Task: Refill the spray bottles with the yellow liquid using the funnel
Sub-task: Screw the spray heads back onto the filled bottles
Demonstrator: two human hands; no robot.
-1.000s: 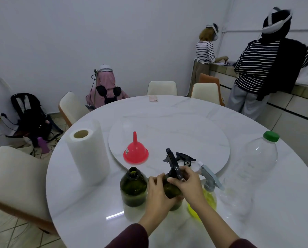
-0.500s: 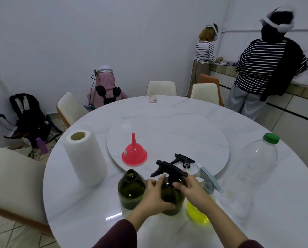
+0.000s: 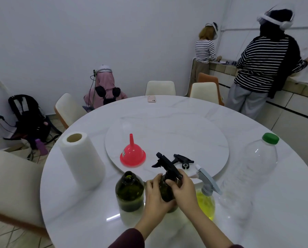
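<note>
White table (image 3: 256,221), dark green bottle (image 3: 164,192) between hands (image 3: 169,194).

A single wide-angle view comes from the person's head, facing forward and tilted down across the round counter (image 3: 256,203). It sits close above the near edge, so both hands (image 3: 169,192) fill the lower middle. Farther off it takes in chairs, the white wall and the room's right corner. Straight lines bow toward the edges.
</note>
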